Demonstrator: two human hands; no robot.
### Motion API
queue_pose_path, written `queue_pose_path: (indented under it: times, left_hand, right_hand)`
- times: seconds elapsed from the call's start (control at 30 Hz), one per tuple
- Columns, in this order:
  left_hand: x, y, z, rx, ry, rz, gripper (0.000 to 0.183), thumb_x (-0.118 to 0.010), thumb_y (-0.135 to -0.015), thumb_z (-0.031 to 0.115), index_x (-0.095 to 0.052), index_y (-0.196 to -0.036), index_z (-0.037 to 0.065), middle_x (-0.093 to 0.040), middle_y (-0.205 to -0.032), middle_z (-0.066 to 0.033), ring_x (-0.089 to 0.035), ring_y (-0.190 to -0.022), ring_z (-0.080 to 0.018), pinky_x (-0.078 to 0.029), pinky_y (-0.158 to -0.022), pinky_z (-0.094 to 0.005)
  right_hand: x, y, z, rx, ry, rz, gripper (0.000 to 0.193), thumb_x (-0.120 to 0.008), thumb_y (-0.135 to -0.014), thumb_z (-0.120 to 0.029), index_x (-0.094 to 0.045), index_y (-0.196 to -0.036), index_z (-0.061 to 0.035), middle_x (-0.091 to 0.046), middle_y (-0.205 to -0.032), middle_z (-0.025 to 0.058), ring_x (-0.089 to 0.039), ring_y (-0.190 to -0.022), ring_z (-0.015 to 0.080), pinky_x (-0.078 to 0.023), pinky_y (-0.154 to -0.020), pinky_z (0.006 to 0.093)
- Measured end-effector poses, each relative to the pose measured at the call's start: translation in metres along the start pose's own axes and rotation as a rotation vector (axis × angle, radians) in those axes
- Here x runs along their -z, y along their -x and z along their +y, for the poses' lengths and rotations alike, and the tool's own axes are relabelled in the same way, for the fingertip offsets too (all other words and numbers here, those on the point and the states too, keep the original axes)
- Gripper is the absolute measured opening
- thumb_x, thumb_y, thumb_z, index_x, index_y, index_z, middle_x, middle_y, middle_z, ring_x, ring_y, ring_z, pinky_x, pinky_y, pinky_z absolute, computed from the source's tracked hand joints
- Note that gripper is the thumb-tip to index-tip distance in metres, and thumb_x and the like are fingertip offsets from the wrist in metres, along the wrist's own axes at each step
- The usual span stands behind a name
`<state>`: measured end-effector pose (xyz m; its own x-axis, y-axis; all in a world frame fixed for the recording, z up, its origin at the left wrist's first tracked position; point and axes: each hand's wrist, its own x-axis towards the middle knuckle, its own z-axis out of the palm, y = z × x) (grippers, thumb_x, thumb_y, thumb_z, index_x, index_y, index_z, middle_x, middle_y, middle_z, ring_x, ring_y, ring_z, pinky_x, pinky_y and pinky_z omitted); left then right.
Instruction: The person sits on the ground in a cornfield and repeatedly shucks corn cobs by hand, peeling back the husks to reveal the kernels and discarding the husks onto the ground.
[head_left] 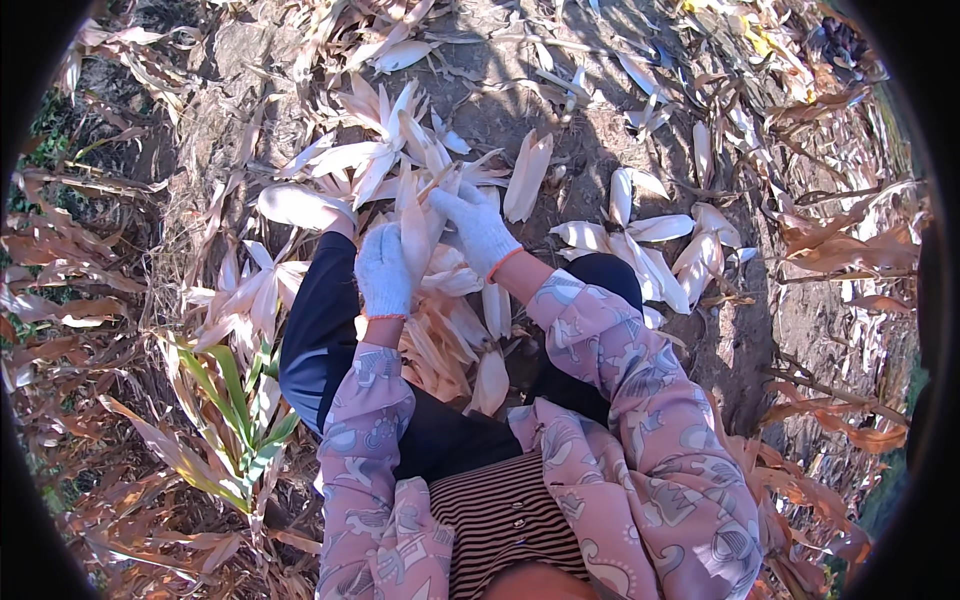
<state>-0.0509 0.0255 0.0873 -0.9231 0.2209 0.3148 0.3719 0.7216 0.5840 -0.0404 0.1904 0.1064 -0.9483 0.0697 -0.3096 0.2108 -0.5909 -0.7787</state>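
Between my two white-gloved hands is an ear of corn (416, 232) in pale, dry husk, standing roughly upright. My left hand (385, 272) is closed round its lower left side. Higher up, my right hand (472, 222) pinches husk near the tip, fingers bent inward. How much of the cob is bare cannot be made out. Loose peeled husks (440, 350) lie heaped between my legs, below the hands. Just beyond the hands, more pale husks (375, 150) spread out in a splayed bunch.
A white shoe (300, 207) pokes out left of my hands. Further husks (640, 240) lie to the right on bare soil (735, 330). A partly green corn plant (235, 430) stands at my left. Dry stalks and leaves (845, 245) line the right side.
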Motion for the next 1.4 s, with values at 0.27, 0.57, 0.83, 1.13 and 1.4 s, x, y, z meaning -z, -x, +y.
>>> queue_pose_path:
  times: [0.27,0.57,0.83,1.13,1.4]
  left_hand:
    - [0.004,-0.007,0.007,0.254,0.581,-0.220,0.036,-0.057,-0.093,0.028,-0.060,-0.114,-0.001,-0.064,-0.105,-0.0115,-0.061,-0.095,-0.0193,-0.048,-0.082,-0.0308]
    - [0.001,0.002,0.021,0.546,0.824,-0.304,0.045,-0.054,-0.096,0.032,-0.060,-0.119,-0.006,-0.066,-0.101,-0.0103,-0.060,-0.086,-0.0124,-0.049,-0.072,-0.0247]
    - [0.002,0.003,0.017,0.455,0.553,-0.140,0.040,-0.054,-0.096,0.031,-0.063,-0.108,-0.006,-0.066,-0.092,-0.0086,-0.060,-0.080,-0.0113,-0.048,-0.071,-0.0265]
    - [-0.003,0.011,-0.025,0.358,0.445,0.192,0.037,-0.049,-0.098,0.033,-0.059,-0.108,-0.002,-0.064,-0.093,-0.0083,-0.060,-0.084,-0.0145,-0.049,-0.076,-0.0290]
    - [0.024,-0.003,-0.019,0.222,1.745,0.087,0.044,-0.036,-0.099,0.042,-0.051,-0.111,0.002,-0.042,-0.064,-0.0008,-0.041,-0.052,-0.0155,-0.046,-0.061,-0.0316]
  right_hand:
    - [0.015,-0.009,0.010,-0.013,-0.163,-0.093,0.044,-0.056,-0.087,-0.004,-0.046,-0.129,-0.0033,-0.060,-0.108,0.0061,-0.060,-0.096,0.0155,-0.051,-0.082,0.0300]
    - [0.016,-0.015,0.009,-0.024,-0.383,-0.167,0.059,-0.051,-0.086,0.002,-0.034,-0.141,-0.0130,-0.057,-0.114,0.0051,-0.060,-0.097,0.0169,-0.052,-0.086,0.0316]
    - [0.013,-0.014,0.012,-0.016,-0.326,-0.138,0.043,-0.056,-0.087,-0.001,-0.046,-0.127,-0.0096,-0.058,-0.108,0.0036,-0.059,-0.097,0.0164,-0.052,-0.083,0.0338]
    - [0.015,-0.019,0.006,-0.196,-0.438,0.100,0.031,-0.065,-0.087,-0.017,-0.050,-0.113,-0.0082,-0.056,-0.107,0.0104,-0.060,-0.096,0.0278,-0.052,-0.084,0.0525]
    - [0.017,-0.026,0.024,-0.220,-0.552,0.112,0.045,-0.063,-0.090,-0.024,-0.041,-0.125,-0.0058,-0.052,-0.116,0.0167,-0.058,-0.104,0.0349,-0.051,-0.089,0.0578]
